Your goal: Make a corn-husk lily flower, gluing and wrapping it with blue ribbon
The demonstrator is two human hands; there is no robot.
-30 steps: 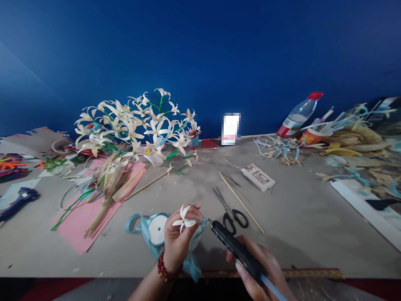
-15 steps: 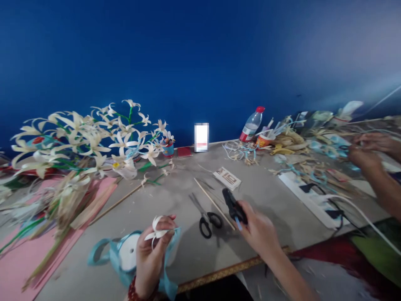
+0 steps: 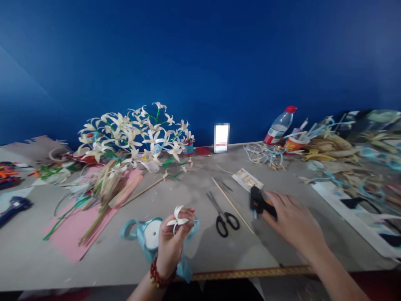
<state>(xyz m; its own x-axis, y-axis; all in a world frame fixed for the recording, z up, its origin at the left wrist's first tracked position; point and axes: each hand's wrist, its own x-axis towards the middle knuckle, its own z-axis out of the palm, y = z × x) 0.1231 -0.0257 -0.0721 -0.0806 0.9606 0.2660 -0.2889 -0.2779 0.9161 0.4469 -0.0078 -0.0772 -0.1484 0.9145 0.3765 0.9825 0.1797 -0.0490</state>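
- In the head view, we see our left hand [image 3: 171, 239] pinching a small white flower [image 3: 178, 220] between thumb and fingers, its petals facing up above the table [image 3: 203, 255].
- Light blue ribbon [image 3: 185, 269] hangs beside that hand, and a white-faced spool [image 3: 152, 234] lies just left of it.
- Our right hand [image 3: 293, 217] lies over the handle of a black glue gun [image 3: 257, 200], fingers stretched along it; we cannot tell whether they grip it.
- The gun is just in front of a printed card [image 3: 247, 179].
- Between our hands we have black-handled scissors [image 3: 222, 217] and a thin wooden stick [image 3: 233, 205] lying beside them.
- Farther back on the left we see a cluster of white flowers [image 3: 133, 136], with pink paper [image 3: 70, 240] in front.
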